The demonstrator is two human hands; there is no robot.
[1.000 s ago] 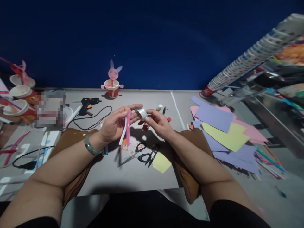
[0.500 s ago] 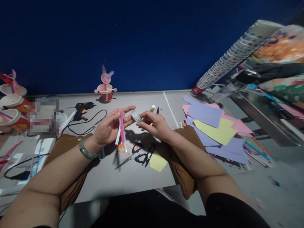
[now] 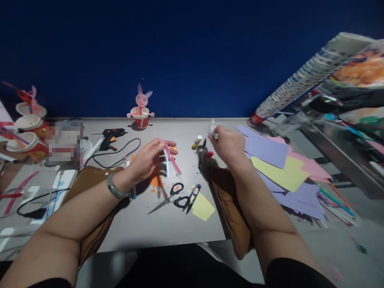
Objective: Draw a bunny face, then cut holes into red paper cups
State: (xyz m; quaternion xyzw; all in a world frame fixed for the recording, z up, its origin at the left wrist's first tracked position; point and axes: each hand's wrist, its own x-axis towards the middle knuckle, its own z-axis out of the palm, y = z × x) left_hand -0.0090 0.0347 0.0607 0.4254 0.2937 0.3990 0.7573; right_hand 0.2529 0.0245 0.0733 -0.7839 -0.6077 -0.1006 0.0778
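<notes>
Fingers of the left hand [image 3: 148,160] are pinching light, floppy pink and white paper strips [image 3: 170,160] near their tops; right hand [image 3: 228,145] is gripping a small tape roll [image 3: 213,129].

Both forearms were bare. A rounded grey-green bangle [image 3: 116,188] sat snug on the left wrist, smooth and slightly glossy. Dark, nearly black sleeves [image 3: 295,272] ended close to the elbows, plain and unmarked. The left hand [image 3: 147,160] and the right hand [image 3: 229,146] were ungloved and ringless.
</notes>
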